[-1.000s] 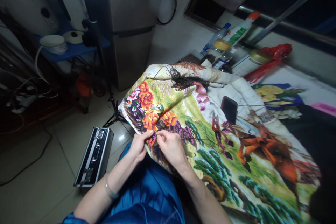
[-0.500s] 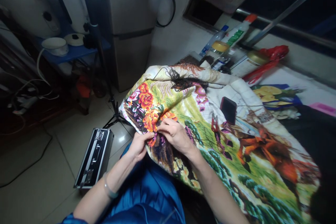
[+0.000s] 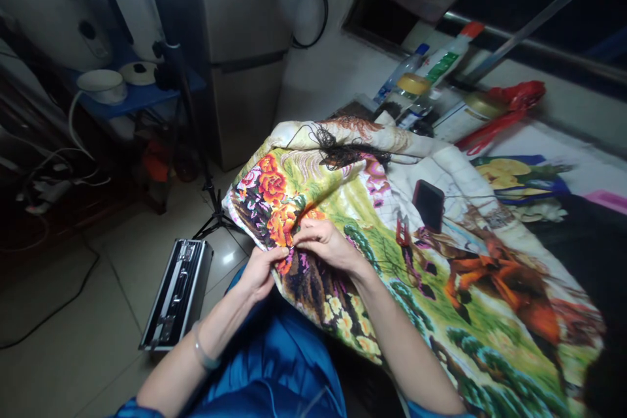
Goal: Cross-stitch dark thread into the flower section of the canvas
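Note:
A large embroidered cloth (image 3: 392, 255) with orange flowers, green trees and orange horses lies over my lap and a table. My left hand (image 3: 259, 272) grips the cloth's near edge, thumb on top by an orange flower. My right hand (image 3: 326, 243) rests on the cloth just beside it, fingers pinched together at the stitching; what they hold is too small to see. A tangle of dark thread (image 3: 343, 151) lies on the cloth's far fold. Red-handled scissors (image 3: 402, 232) and a dark phone (image 3: 428, 204) rest on the cloth.
A metal case (image 3: 177, 294) lies on the tiled floor at my left. A tripod stand (image 3: 196, 144) and a grey cabinet (image 3: 240, 59) stand behind it. Bottles and jars (image 3: 421, 85) and a red bag (image 3: 509, 108) crowd the table's far side. Cables (image 3: 44, 189) trail at far left.
My right hand has moved up and away from me along the cloth, from the near edge to just above the left hand's thumb. The left hand has kept its grip.

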Available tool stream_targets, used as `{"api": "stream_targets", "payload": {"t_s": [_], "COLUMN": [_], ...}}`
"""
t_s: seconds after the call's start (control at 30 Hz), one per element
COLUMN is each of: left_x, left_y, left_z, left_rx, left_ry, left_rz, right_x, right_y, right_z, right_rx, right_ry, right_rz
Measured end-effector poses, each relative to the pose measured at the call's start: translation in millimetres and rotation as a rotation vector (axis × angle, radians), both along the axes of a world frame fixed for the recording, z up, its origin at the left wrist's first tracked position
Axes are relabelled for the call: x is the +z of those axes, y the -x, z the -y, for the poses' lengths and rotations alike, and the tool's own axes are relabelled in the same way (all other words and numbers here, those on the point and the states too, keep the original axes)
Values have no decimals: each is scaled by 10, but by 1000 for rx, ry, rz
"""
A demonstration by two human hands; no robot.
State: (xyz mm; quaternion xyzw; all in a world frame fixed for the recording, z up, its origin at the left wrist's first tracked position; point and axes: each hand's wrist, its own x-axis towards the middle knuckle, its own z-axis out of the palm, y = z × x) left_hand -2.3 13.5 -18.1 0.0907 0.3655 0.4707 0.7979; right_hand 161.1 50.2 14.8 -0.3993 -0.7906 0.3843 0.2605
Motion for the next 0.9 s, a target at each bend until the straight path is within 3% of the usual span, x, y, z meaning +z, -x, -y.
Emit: {"api": "stream_targets", "payload": {"t_s": [0.23,0.4,0.5,0.67,0.9], "left_x": [-32,-31,-23,-33,-85], "left_y": [-13,-8,0,18,78], "left_z": [13,20,22,16,-10], "left_rx": [0,2,1,-10,53], "left_ry": [-5,-10,-6,24,128], "left_rz": [23,41,38,76,121], "right_x": [41,35,33,76,23], "right_y": [-7,17,30,137,406], "right_z": [-32,-12,51,302,561], "right_rx": [29,17,-10,-156,-236], "right_ry": [69,5,-136,-503,-709], "right_rz": [-20,31,130,451,557]}}
